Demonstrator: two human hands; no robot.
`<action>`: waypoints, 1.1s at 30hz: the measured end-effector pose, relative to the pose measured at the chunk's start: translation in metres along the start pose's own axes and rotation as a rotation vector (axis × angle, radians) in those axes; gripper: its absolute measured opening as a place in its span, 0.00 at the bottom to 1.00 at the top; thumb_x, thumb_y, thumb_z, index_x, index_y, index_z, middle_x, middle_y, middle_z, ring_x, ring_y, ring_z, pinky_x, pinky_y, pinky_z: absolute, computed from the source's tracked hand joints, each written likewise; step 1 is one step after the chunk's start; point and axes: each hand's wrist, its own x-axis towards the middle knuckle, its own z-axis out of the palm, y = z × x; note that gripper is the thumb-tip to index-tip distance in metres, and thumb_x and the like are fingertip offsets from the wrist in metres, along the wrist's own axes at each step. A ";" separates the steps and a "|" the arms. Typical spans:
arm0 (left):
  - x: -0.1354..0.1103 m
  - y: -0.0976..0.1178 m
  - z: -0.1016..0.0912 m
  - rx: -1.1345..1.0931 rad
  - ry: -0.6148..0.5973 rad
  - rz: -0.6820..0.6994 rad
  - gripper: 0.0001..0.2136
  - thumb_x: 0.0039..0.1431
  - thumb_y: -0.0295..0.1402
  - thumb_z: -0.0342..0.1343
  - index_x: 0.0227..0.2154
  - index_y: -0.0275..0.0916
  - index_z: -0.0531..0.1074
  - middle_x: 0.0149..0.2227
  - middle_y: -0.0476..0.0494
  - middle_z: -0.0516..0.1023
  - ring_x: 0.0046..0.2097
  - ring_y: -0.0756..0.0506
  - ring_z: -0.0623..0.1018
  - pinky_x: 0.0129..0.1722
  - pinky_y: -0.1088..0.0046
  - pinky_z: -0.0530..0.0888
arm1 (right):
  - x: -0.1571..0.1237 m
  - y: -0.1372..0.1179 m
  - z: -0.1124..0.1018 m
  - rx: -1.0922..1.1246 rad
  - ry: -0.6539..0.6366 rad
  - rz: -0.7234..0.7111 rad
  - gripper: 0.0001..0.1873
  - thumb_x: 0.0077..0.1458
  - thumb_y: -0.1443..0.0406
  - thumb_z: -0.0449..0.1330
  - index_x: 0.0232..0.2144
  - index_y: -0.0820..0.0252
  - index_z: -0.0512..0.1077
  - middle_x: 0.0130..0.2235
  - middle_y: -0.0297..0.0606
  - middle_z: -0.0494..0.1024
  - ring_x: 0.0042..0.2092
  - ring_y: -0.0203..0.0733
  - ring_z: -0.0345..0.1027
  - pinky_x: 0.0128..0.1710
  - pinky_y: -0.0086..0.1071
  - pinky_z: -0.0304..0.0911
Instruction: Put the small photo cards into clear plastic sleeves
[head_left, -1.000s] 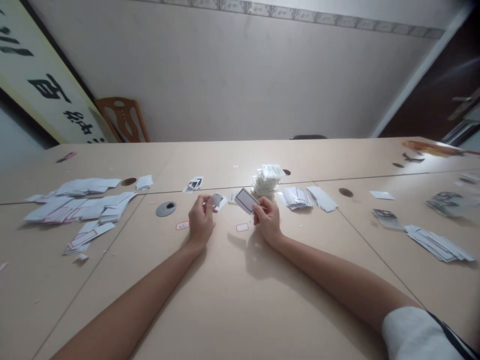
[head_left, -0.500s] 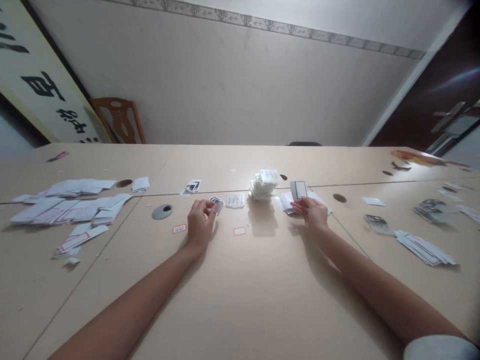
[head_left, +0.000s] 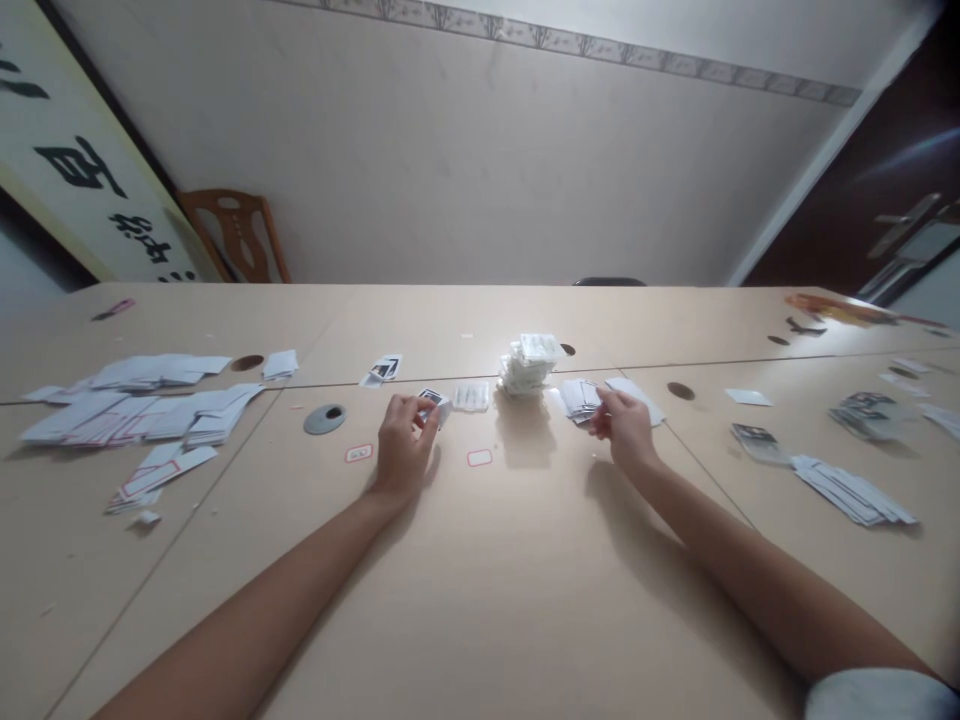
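Observation:
My left hand (head_left: 405,445) is closed in a pinch on a small picture card (head_left: 433,398) with a dark print, held just above the table. Right beside it lies a flat clear plastic case (head_left: 471,397). My right hand (head_left: 628,432) has its fingers drawn together at the right edge of a pile of white cards (head_left: 577,400). Whether a card is between those fingertips is hidden. Another white sheet (head_left: 636,392) shows behind this hand. A stack of clear plastic cases (head_left: 527,365) stands between my hands. Two red-bordered labels (head_left: 479,458) lie nearer me.
Many white paper slips (head_left: 142,415) spread over the left of the table. Photo cards (head_left: 384,370) lie beyond my left hand, near a grey round cover (head_left: 325,419). At right are a row of white cards (head_left: 853,490), a clear case (head_left: 759,443) and clear packets (head_left: 866,415).
The white card that my right hand held up has come down; a card now lies face up on the pile by its fingers. My left hand keeps its place, its card tilted slightly differently.

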 end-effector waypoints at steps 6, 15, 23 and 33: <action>-0.008 0.014 -0.006 0.295 0.013 0.566 0.03 0.60 0.29 0.53 0.33 0.39 0.71 0.35 0.45 0.73 0.34 0.48 0.72 0.39 0.69 0.67 | -0.063 -0.011 0.063 0.082 -0.677 0.326 0.15 0.54 0.56 0.63 0.29 0.65 0.73 0.34 0.47 0.79 0.29 0.39 0.76 0.27 0.29 0.71; -0.011 0.019 -0.010 0.373 0.034 0.833 0.03 0.58 0.26 0.56 0.33 0.39 0.72 0.33 0.44 0.74 0.36 0.48 0.74 0.40 0.67 0.65 | -0.087 -0.003 0.116 0.136 -0.600 0.412 0.14 0.51 0.56 0.64 0.33 0.62 0.73 0.34 0.41 0.77 0.32 0.41 0.76 0.22 0.26 0.65; -0.012 0.021 -0.009 0.383 0.031 0.873 0.05 0.57 0.25 0.57 0.35 0.40 0.73 0.34 0.44 0.74 0.34 0.48 0.73 0.41 0.66 0.64 | -0.084 0.002 0.115 0.084 -0.557 0.326 0.13 0.49 0.56 0.63 0.28 0.61 0.70 0.27 0.34 0.74 0.27 0.41 0.74 0.22 0.28 0.64; -0.010 0.020 -0.006 0.335 -0.013 0.828 0.07 0.58 0.25 0.56 0.38 0.40 0.73 0.33 0.45 0.75 0.36 0.48 0.75 0.42 0.67 0.65 | -0.061 0.017 0.119 0.149 -0.537 0.181 0.20 0.43 0.50 0.66 0.28 0.60 0.69 0.23 0.31 0.72 0.25 0.37 0.71 0.24 0.29 0.67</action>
